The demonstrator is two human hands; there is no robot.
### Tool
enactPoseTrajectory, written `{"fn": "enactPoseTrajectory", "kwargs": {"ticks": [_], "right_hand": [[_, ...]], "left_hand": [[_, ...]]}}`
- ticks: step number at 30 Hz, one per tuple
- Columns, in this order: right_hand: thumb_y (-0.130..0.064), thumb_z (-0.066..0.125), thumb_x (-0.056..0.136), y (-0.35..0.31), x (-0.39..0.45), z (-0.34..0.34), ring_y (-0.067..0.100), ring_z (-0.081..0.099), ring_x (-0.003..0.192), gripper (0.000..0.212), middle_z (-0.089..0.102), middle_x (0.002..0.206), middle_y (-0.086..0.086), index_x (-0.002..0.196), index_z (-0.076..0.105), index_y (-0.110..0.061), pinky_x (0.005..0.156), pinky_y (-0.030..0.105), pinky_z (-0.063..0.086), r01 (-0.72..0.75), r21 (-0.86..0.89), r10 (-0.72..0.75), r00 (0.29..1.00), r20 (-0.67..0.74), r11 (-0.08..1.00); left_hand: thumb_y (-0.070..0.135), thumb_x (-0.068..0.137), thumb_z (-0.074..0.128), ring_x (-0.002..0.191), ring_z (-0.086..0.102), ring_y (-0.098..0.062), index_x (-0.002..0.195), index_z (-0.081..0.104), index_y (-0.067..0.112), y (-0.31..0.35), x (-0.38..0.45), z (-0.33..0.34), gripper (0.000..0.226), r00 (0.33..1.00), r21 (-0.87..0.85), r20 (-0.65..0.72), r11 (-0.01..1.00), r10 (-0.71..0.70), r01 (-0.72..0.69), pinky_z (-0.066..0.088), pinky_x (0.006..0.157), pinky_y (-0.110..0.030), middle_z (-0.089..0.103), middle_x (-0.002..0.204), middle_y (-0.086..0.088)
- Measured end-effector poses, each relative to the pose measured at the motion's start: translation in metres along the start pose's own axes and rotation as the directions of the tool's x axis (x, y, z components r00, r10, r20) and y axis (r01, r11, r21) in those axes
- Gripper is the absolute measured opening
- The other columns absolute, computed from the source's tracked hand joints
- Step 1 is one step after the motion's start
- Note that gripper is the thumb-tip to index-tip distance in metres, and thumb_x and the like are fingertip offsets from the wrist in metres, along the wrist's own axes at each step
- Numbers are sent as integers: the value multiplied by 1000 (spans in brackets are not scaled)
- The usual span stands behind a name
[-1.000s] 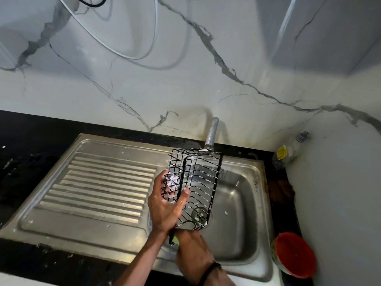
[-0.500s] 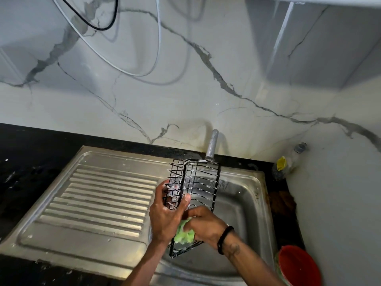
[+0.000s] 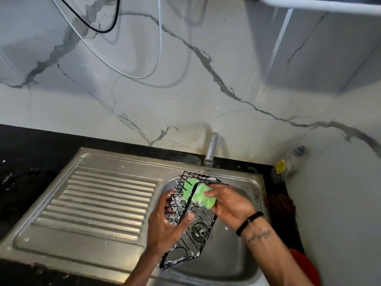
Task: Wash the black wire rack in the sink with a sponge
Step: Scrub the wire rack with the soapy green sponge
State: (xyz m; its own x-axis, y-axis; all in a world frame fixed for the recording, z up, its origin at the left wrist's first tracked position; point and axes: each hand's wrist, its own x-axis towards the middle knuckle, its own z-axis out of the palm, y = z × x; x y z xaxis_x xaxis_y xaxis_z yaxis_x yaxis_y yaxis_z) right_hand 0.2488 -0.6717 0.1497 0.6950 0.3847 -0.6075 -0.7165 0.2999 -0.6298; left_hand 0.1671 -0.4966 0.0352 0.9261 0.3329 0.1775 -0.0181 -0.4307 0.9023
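The black wire rack (image 3: 198, 236) is held tilted over the steel sink basin (image 3: 233, 263), its far end under the tap. White foam clings to its wires. My left hand (image 3: 165, 226) grips the rack's left side, thumb hooked over the frame. My right hand (image 3: 231, 205) holds a green sponge (image 3: 203, 196) and presses it against the rack's upper end. Part of the sponge shows through the wires.
A metal tap (image 3: 211, 149) juts from the marble wall above the basin. The ribbed drainboard (image 3: 99, 205) lies to the left, with black counter (image 3: 31, 153) beyond it. A plastic bottle (image 3: 288, 164) stands in the right corner. A red bowl (image 3: 305, 267) sits at the lower right.
My right hand has slid the sponge from the rack's near end up to its far end. The rack has tipped lower and more slanted over the basin.
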Motion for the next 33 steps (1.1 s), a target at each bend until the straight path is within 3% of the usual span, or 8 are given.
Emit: {"fn": "enactPoseTrajectory", "kwargs": {"ticks": [8,12,14,17,21,24,27,33], "right_hand": [[14,45,95,11,-3,-32,46,74,84,28,63,113,44,121,52,17,69,42,62,17,530,42,994,-98,848],[12,33,98,12,9,-67,43,75,82,39,61,119,39,133,51,8,65,41,64,179,606,-47,973,-227,775],[14,30,98,11,5,-75,38,76,77,38,63,115,32,121,58,2,64,38,64,265,484,-135,948,-287,834],[15,41,93,14,2,-75,44,70,93,30,65,119,31,112,61,4,70,37,64,412,266,-311,884,-349,872],[16,65,84,25,7,-68,31,69,109,34,74,117,11,108,73,-7,83,41,61,490,-253,-541,814,-210,834],[12,69,80,28,10,-66,6,68,109,48,74,111,-10,100,75,-31,94,28,55,494,-715,-723,690,-23,494],[16,60,77,26,17,-71,-2,61,110,57,67,113,-13,104,73,-33,95,15,48,454,-884,-819,545,178,111],[15,56,86,38,57,-83,0,58,96,48,59,107,-4,108,78,-22,92,12,48,378,-923,-827,496,266,-70]], "left_hand": [[74,70,80,128,58,2,149,44,33,-1,4,-3,96,997,70,7,994,79,-79,53,101,-25,61,144,12],[65,74,82,114,71,-13,148,46,35,-5,2,-8,88,997,21,-42,998,65,-64,62,94,-41,65,139,11],[68,74,80,106,74,-17,147,46,37,-5,2,-10,86,996,13,-63,998,55,-55,62,91,-41,63,140,15],[74,72,77,119,63,6,145,48,36,-5,4,-12,87,996,54,-69,997,58,-54,60,95,-30,62,139,19],[78,72,75,105,69,5,148,44,40,-5,7,-10,90,999,101,-18,994,32,-30,62,89,-27,63,142,12],[86,71,69,57,73,-11,149,40,44,0,7,-9,93,1000,93,3,995,-31,31,59,54,-27,65,141,4],[88,69,66,42,66,-10,149,42,40,7,10,-11,97,997,51,-25,996,-77,78,43,36,-18,59,148,2],[84,68,69,52,67,3,146,47,40,12,14,-13,92,996,48,-62,997,-60,63,49,42,-16,57,149,3]]}}
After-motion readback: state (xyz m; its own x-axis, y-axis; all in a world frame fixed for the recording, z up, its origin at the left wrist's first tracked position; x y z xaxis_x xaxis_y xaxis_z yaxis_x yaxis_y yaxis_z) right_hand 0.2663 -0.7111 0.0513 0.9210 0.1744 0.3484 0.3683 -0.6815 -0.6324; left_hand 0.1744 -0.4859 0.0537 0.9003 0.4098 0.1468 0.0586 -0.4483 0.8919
